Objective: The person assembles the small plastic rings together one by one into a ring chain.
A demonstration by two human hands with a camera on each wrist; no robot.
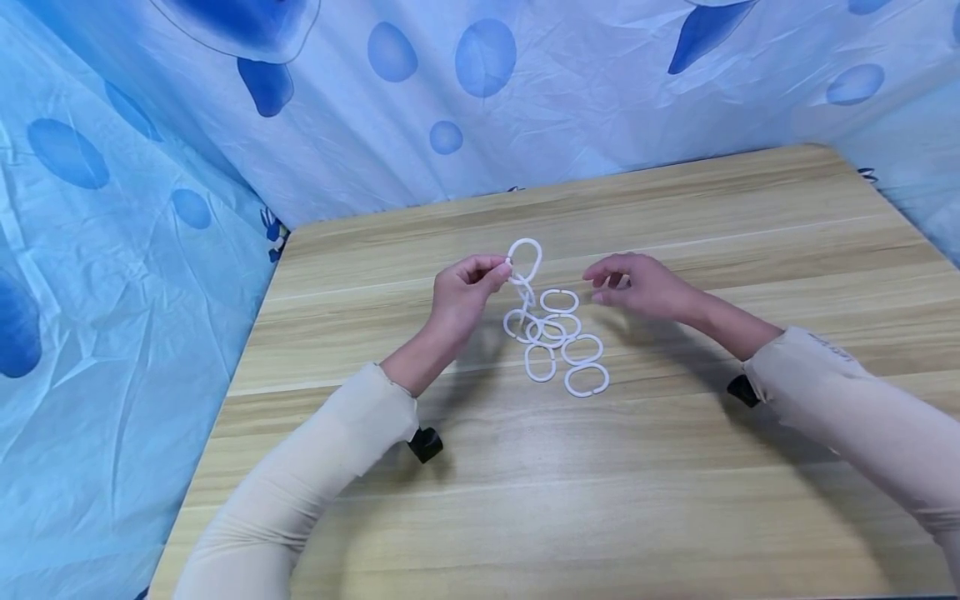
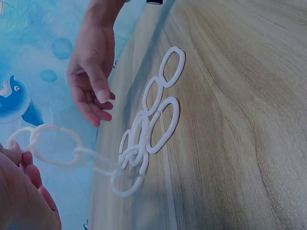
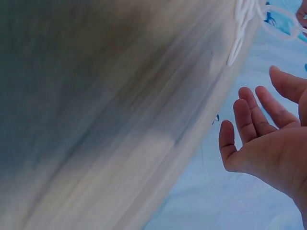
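Between thumb and fingers my left hand (image 1: 463,298) pinches a white plastic chain link (image 1: 537,247). From it a short run of joined links (image 2: 57,145) hangs down towards a small pile of loose white oval links (image 1: 584,348) on the wooden table. Several of these ovals overlap, so which ones are joined I cannot tell. My right hand (image 1: 637,285) hovers just right of the pile, holding nothing, with its fingers loosely bent. In the right wrist view its fingers (image 3: 245,120) are apart and some links (image 3: 238,33) show at the top.
The wooden table (image 1: 480,500) spreads around the pile on every side. A blue and white sheet with bubble patterns (image 1: 337,150) hangs behind the table and along its left side. Black wrist cameras sit under both sleeves (image 1: 352,425).
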